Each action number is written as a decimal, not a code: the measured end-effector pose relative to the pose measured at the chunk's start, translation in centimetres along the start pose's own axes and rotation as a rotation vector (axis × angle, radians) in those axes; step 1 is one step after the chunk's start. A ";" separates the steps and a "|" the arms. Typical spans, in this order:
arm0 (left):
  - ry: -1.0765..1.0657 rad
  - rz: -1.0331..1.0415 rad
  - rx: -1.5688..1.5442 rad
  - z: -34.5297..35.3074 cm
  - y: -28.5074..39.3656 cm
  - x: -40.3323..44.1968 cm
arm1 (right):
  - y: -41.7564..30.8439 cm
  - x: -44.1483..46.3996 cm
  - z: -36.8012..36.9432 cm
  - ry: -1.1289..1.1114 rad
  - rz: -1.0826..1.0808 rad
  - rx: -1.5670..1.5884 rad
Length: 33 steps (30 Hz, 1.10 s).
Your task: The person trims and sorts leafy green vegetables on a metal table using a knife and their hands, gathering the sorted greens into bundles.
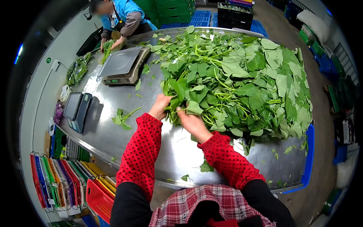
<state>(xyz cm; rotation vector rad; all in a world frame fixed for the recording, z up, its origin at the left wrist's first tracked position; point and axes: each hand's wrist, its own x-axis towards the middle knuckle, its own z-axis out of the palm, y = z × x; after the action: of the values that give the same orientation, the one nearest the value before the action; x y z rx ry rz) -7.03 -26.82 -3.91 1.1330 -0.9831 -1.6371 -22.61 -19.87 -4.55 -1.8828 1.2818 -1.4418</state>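
A large heap of leafy green stems covers the right and back of the metal table. At the heap's near left edge, my left hand is closed round a bunch of leafy stems. Just to its right, my right hand is at the same leaves, its fingertips partly hidden under them, so its grip cannot be made out. A small loose sprig lies on the metal to the left of my left hand.
Two scales stand at the left. Across the table, a co-worker in blue holds greens beside a bagged bunch. A red basket and coloured hanging bags are at lower left; a blue crate borders the right edge.
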 end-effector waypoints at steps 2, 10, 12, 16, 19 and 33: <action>-0.140 0.151 -0.096 0.5 0.4 -2.3 | -2.9 0.7 -1.2 -0.279 0.291 0.158; 0.174 0.168 -0.365 -0.8 -1.8 -13.0 | -5.3 -1.9 -3.9 -0.231 -0.174 -0.008; 0.303 0.181 -0.372 -2.2 -3.3 -15.1 | -3.3 -0.8 -6.4 -0.094 -0.261 -0.097; 0.563 0.197 -0.469 -0.5 -6.8 -17.1 | -2.0 3.8 -9.3 -0.096 -0.006 -0.574; 0.665 0.242 -0.521 0.0 -8.4 -17.3 | 0.3 4.5 -7.8 -0.371 -0.111 -0.876; 0.945 0.270 0.024 2.2 -11.8 -19.5 | -7.2 1.2 -8.0 -0.124 -0.225 -0.194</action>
<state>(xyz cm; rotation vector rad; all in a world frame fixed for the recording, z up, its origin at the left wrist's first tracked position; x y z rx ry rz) -8.17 -4.61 -9.40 1.4896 -0.4877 -0.7099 -27.01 -16.04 4.51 -2.2697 1.2202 -1.3210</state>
